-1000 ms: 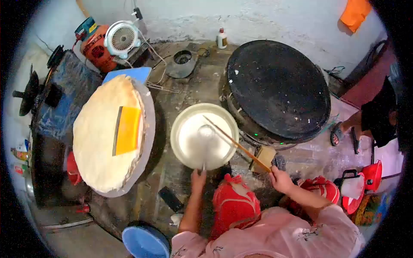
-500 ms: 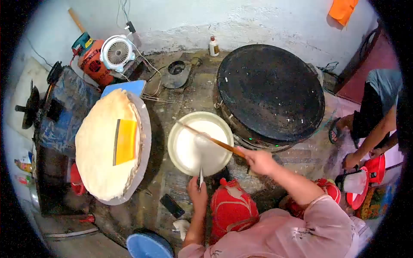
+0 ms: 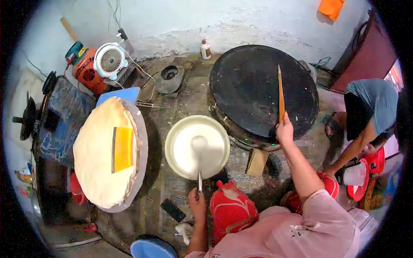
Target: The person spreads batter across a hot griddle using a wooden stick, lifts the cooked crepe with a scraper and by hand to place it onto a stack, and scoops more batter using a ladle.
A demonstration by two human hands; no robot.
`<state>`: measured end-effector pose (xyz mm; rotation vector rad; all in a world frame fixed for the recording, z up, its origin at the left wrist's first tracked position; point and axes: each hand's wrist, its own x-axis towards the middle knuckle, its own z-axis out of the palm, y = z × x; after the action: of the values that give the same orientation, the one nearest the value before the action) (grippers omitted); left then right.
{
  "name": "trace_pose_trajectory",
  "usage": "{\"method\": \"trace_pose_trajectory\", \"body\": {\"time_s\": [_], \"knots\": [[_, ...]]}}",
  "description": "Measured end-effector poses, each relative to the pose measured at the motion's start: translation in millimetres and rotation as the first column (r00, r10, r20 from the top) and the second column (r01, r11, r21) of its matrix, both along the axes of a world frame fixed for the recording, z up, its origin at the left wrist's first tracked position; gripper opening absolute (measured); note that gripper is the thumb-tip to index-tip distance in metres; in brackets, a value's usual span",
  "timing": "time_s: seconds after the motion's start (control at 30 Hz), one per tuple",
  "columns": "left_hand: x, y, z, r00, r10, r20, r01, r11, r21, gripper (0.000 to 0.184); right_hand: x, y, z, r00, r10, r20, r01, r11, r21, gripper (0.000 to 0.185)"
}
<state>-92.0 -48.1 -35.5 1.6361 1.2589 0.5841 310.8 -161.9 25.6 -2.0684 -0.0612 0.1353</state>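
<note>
Back wall point(image 3: 241, 21) pale bluish-white, rough and flaking low down, an orange sheet point(image 3: 331, 8) hung on it toward the right, near a maroon panel point(image 3: 365, 53); over my remote feed I make out stained, grey-brown floor point(image 3: 189, 96), patched with shadow.

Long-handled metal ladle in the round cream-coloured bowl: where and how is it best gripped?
Probably by the upper handle of the ladle, coming from the near side, where the left hand grips it: the slim handle juts past the near rim of the bowl, while the round head lies toward the bowl's middle.
</note>
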Motion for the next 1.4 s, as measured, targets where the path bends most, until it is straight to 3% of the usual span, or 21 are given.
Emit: {"method": "trace_pose_trajectory", "body": {"time_s": [0.03,0.07,0.13,0.2,0.27,0.33,0.37,0.4,0.5,0.57,0.63,0.73,0.77,0.8,0.83,0.9,0.93,0.97,1.13,1.3,1.4], "knots": [[0,0,-3,1.0,0.003,-0.024,-0.003,1.0,-0.018,0.034,-10,-6,1,1.0,-0.006,0.006,0.006,1.0,-0.002,0.048],[2,2,-6,1.0,-0.004,-0.018,0.004,1.0,-0.016,0.034,-30,-12,-3,0.835,0.447,0.321,-0.421,0.894,-0.152,0.048],[1,5,-9,0.987,-0.072,-0.142,0.087,0.991,0.097,0.033,-78,-17,52,0.528,0.845,0.086,-0.725,0.501,-0.473,0.05],[-2,6,-14,0.996,-0.059,-0.069,0.063,0.997,0.053,0.033,-64,-39,27,0.819,0.542,0.186,-0.543,0.838,-0.052,0.051],[-8,9,-30,1.0,-0.006,-0.027,0.009,0.995,0.103,0.033,-38,-68,8,0.999,0.048,-0.024,-0.04,0.959,0.282,0.05],[-7,11,-26,0.998,-0.013,-0.065,0.019,0.996,0.092,0.033,-37,-107,-39,0.982,-0.156,0.111,0.144,0.984,0.104,0.043],[-4,12,-21,0.994,-0.011,-0.105,0.02,0.996,0.086,0.034,-57,-115,-47,0.98,-0.137,0.144,0.14,0.99,-0.009,0.042],[8,11,7,0.99,0.01,-0.139,-0.015,0.999,-0.036,0.036,-90,-120,-42,0.935,0.302,0.186,-0.267,0.944,-0.191,0.046],[-5,23,-66,0.998,0.042,0.045,-0.043,0.999,0.027,0.038,-151,-110,28,0.57,0.807,-0.156,-0.817,0.535,-0.215,0.054],[-1,32,-61,0.993,0.004,-0.117,-0.001,1.0,0.023,0.039,-137,-115,-5,0.87,0.468,0.154,-0.471,0.882,-0.022,0.048],[1,32,-41,0.966,-0.051,-0.255,0.089,0.986,0.143,0.041,-98,-125,-13,1.0,0.002,0.026,-0.002,1.0,0.015,0.043],[8,46,-58,0.946,-0.078,-0.316,0.096,0.995,0.042,0.046,-95,-129,-14,0.88,0.349,0.321,-0.325,0.937,-0.129,0.043],[9,51,-63,0.926,-0.099,-0.365,0.056,0.99,-0.127,0.049,-105,-132,5,0.736,0.672,-0.081,-0.676,0.725,-0.128,0.046],[-6,66,-131,0.945,-0.12,-0.304,0.058,0.977,-0.203,0.048,-122,-122,49,0.662,0.747,-0.067,-0.744,0.643,-0.183,0.046],[18,59,-54,0.922,-0.253,-0.294,0.152,0.933,-0.326,0.042,-132,-112,76,0.577,0.815,-0.056,-0.801,0.551,-0.232,0.046],[27,69,-57,0.952,-0.292,-0.09,0.22,0.86,-0.46,0.03,-129,-104,98,0.664,0.726,-0.182,-0.742,0.67,-0.033,0.028],[28,65,-61,0.993,0.012,0.12,0.08,0.677,-0.731,0.027,-123,-103,103,0.671,0.71,-0.214,-0.719,0.693,0.043,0.024],[38,76,-66,0.998,0.033,-0.062,-0.07,0.547,-0.834,0.029,-116,-105,104,0.675,0.694,-0.25,-0.69,0.714,0.117,0.02],[87,86,-7,0.901,0.299,0.314,0.181,0.398,-0.899,0.024,-108,-109,94,0.622,0.725,-0.297,-0.66,0.689,0.299,0.021],[90,85,-68,0.894,0.288,0.344,0.179,0.474,-0.862,0.028,-117,-104,68,0.687,0.662,-0.299,-0.602,0.75,0.276,0.018],[70,75,-33,0.991,0.131,0.006,-0.07,0.564,-0.823,0.018,-114,-111,75,0.715,0.68,-0.163,-0.658,0.734,0.169,0.018]]}}
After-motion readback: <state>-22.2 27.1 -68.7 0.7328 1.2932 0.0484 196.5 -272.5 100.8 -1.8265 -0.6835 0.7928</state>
